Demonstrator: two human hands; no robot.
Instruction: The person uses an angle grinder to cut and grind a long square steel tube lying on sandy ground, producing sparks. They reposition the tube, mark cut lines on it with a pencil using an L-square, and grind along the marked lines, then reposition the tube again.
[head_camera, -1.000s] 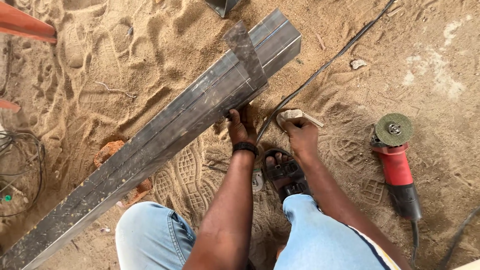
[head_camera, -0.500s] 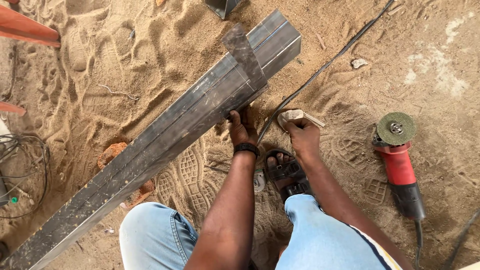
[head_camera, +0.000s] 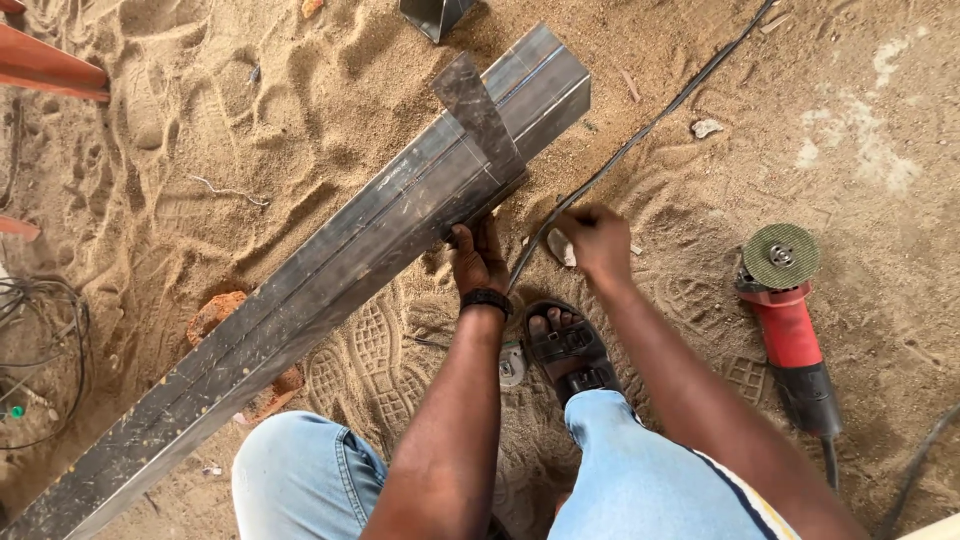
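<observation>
The ground is all sand (head_camera: 250, 120) with shoe prints. A long steel tube (head_camera: 330, 290) runs from the lower left to the top middle. The left hand (head_camera: 478, 255) presses its fingers against the tube's side. The right hand (head_camera: 598, 240) is closed around a small pale thing (head_camera: 560, 248), near the middle. A red grinder (head_camera: 790, 320) lies at the right.
</observation>
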